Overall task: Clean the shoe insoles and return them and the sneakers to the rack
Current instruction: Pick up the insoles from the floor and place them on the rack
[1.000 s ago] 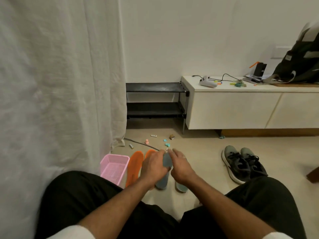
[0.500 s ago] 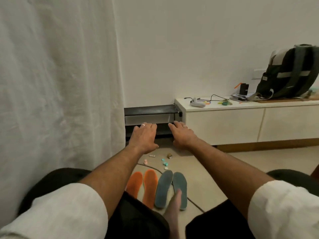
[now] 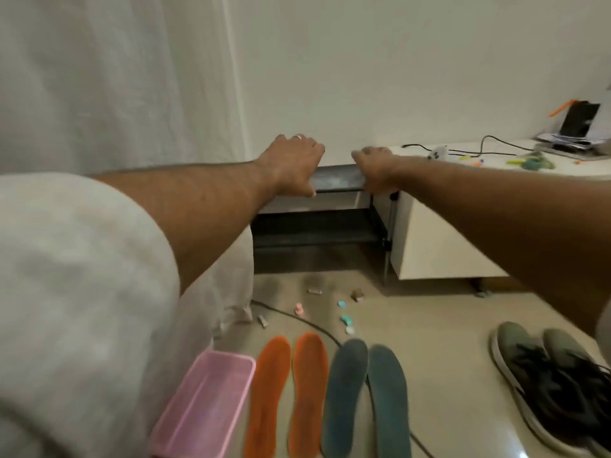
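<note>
Both my hands rest on the top shelf of the dark shoe rack (image 3: pixel 334 181) against the wall. My left hand (image 3: pixel 294 163) grips the shelf's front edge at its left part, and my right hand (image 3: pixel 375 170) grips it near the right end. On the floor in front lie two orange insoles (image 3: pixel 287 391) and two blue-grey insoles (image 3: pixel 367 398), side by side. A pair of grey-green sneakers (image 3: pixel 552 378) with black laces stands on the floor at the right.
A pink plastic basket (image 3: pixel 205 411) sits left of the insoles. A white curtain (image 3: pixel 125 87) hangs at the left. A white low cabinet (image 3: pixel 463 226) with cables and small items stands right of the rack. Small coloured bits and a black cable (image 3: pixel 297 320) lie on the floor.
My hands left the blue-grey insole on the floor and reached forward to the rack's top shelf, where they now hold its front edge. The view has moved closer to the rack.
</note>
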